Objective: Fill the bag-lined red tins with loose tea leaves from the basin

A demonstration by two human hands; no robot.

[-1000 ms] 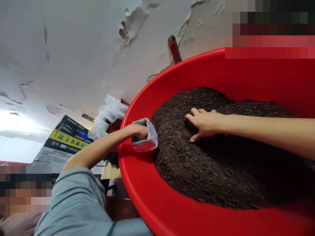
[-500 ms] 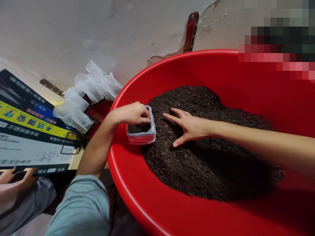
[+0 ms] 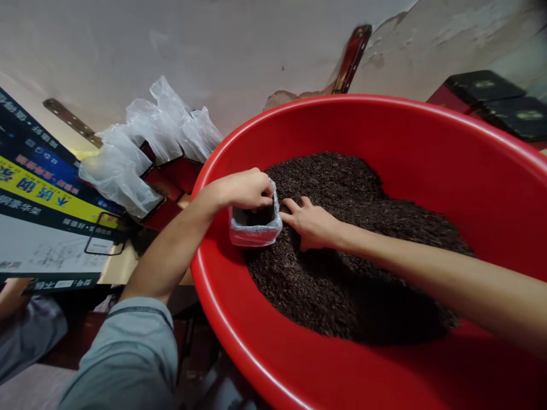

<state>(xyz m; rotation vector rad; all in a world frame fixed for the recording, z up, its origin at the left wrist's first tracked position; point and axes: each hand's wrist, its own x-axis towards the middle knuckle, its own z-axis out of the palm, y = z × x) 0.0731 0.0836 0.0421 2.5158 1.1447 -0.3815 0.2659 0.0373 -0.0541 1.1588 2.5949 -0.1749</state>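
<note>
Room opens rightward in the red tub (image 3: 491,176); leftward, a plastic-lined box (image 3: 255,234) faces up, your left hand (image 3: 252,189) inside, grip hidden, right hand (image 3: 314,225) spread.

Blackish-brown heap (image 3: 316,290) — tub (image 3: 419,148) (bright red)

Small open box (image 3: 256,238), clear plastic (image 3: 253,229) over its rim, dark bits (image 3: 262,216) inside, just within the left edge of the red tub (image 3: 453,159). Beside it, big heap (image 3: 305,302) of thin, dark brown bits, spread across the tub's middle.
</note>
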